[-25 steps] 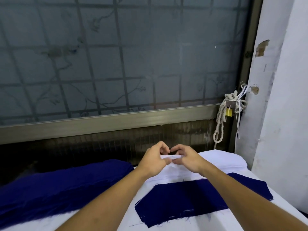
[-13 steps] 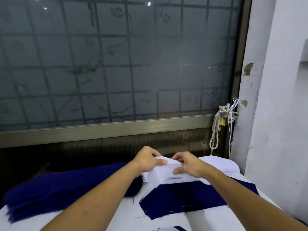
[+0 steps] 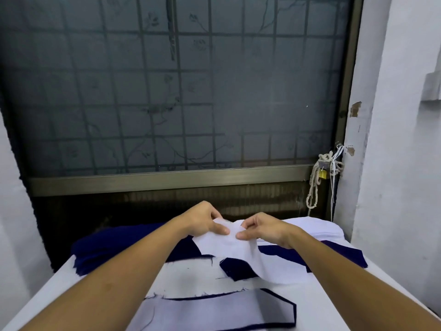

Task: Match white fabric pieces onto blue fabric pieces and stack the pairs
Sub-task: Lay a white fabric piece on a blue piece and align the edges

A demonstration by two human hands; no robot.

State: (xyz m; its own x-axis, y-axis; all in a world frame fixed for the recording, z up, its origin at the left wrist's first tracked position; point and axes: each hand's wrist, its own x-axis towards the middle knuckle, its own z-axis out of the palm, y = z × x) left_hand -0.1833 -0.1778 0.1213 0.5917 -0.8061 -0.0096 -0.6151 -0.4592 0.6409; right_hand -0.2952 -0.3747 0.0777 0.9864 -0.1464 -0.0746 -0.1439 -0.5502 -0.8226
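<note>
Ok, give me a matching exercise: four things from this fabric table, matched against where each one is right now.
Things:
1. white piece
2. blue pile
3. white stack
4. rope

Places:
A. hanging beside the window frame, on the right
B. far left of the table
C. pinched between the left hand and right hand
D. far right of the table

Pairs: 1-C, 2-B, 3-D, 4-A
</note>
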